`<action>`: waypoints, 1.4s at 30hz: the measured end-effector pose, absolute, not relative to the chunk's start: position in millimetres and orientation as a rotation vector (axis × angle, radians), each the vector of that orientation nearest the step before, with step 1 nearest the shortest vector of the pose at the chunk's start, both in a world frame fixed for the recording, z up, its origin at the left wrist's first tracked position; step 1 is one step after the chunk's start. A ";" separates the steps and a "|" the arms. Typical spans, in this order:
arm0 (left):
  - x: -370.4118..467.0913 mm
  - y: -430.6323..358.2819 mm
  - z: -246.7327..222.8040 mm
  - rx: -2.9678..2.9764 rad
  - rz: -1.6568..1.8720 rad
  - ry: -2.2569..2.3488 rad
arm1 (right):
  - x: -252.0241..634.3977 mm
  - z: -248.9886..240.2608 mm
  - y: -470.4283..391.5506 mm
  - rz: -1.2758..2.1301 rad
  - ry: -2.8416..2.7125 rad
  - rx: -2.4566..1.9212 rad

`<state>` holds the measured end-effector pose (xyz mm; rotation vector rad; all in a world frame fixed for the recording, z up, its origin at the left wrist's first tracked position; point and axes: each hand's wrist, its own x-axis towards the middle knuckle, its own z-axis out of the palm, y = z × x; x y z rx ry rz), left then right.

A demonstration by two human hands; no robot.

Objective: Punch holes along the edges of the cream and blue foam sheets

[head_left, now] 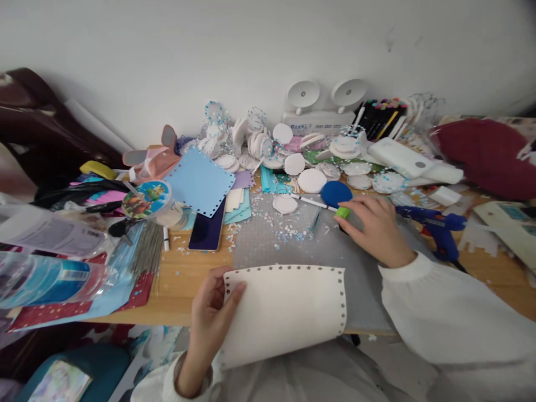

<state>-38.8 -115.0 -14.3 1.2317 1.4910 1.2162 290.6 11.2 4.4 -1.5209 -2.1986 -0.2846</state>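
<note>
Nearest, the left hand grasps a white sheet by its left edge, over the front of the worktop, and small star-shaped holes run along its far and right edges. A little farther, the right hand has thumb and fingers around a small green object, though whether they grip it cannot be told; at the left, a lying bottle carries a blue label with barcode, its words too blurred. Farthest, by the wall, a white box bears blue printing, too small for reading.
</note>
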 end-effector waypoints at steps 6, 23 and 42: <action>-14.7 -107.5 -15.3 1.310 1.198 1.420 | 249.0 36.3 -43.8 0.339 -2.407 -1.105; -2.8 -63.4 -10.6 2.777 0.651 1.183 | 223.8 -23.4 -59.0 -0.115 -2.568 -0.916; 1.3 -76.2 -17.2 2.707 0.578 1.281 | 226.5 -27.0 -60.1 0.227 -2.433 -0.900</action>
